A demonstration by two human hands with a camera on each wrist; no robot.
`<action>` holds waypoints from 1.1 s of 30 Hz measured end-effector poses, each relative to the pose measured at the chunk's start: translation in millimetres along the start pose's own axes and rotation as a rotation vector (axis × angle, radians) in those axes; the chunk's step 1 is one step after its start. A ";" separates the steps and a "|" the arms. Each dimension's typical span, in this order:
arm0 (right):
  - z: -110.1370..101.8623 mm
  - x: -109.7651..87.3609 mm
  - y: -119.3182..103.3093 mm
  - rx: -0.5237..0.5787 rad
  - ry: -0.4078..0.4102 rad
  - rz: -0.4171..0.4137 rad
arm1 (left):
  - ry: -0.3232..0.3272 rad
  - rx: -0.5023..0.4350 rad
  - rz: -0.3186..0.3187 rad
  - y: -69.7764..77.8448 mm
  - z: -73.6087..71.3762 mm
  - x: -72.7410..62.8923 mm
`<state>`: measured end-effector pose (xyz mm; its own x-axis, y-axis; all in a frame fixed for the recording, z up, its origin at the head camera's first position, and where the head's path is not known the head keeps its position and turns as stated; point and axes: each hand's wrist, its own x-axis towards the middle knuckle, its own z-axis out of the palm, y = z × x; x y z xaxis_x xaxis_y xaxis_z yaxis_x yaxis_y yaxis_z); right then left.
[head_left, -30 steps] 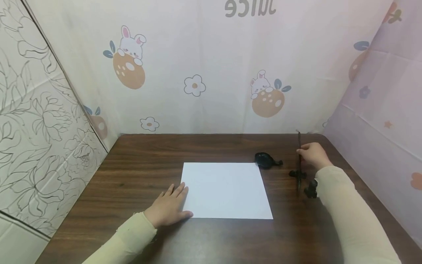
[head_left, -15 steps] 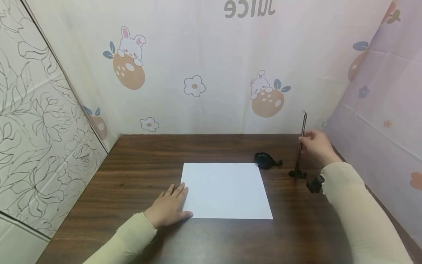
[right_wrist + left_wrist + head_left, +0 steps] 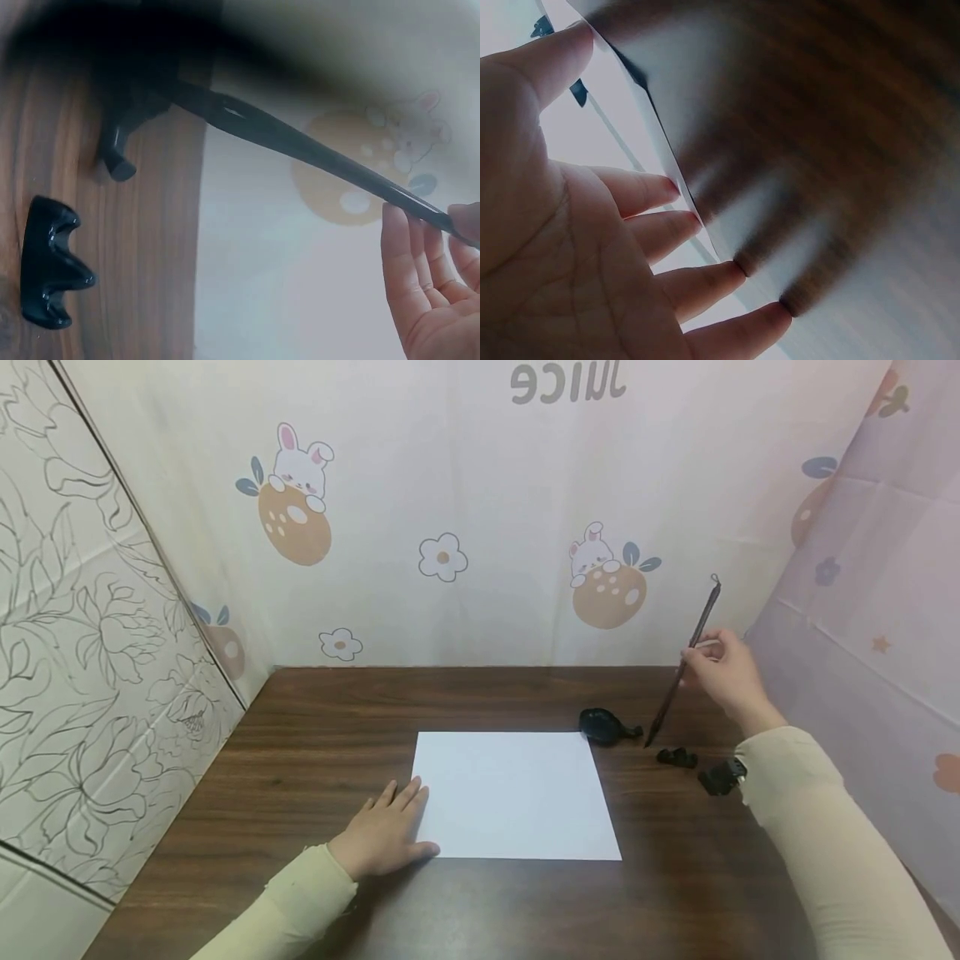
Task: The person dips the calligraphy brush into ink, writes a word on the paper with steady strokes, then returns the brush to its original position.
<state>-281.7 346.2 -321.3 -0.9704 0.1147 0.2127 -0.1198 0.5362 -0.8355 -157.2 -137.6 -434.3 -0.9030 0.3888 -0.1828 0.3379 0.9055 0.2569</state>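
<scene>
Dark brown wooden table (image 3: pixel 480 910) before a white printed curtain (image 3: pixel 510 477), with a slender dark brush (image 3: pixel 670 697) held tilted at its right.
The right hand (image 3: pixel 726 677) pinches the brush, its tip near the black wavy rest (image 3: pixel 677 758) and the black glossy dish (image 3: pixel 602 725); the left hand (image 3: pixel 384 833) lies spread at the left edge of the white rectangular paper (image 3: pixel 517 793). For good control, I think, the pinch should be light and the tip (touching the table or not, I cannot tell) should clear both.

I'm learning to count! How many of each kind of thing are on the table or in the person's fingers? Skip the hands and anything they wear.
White paper: 1
Brush, in the right hand: 1
Black brush rest: 1
Black dish with a handle: 1
Total: 4
</scene>
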 end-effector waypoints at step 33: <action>60.8 -16.1 14.3 0.191 0.096 -0.154 | 0.005 0.011 0.007 -0.5 1.1 0.1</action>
<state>-280.5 301.1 -367.4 -0.9144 0.1271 0.3844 -0.3110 0.3873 -0.8679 -157.2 -137.8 -435.5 -0.9018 0.3944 -0.1766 0.3470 0.9045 0.2479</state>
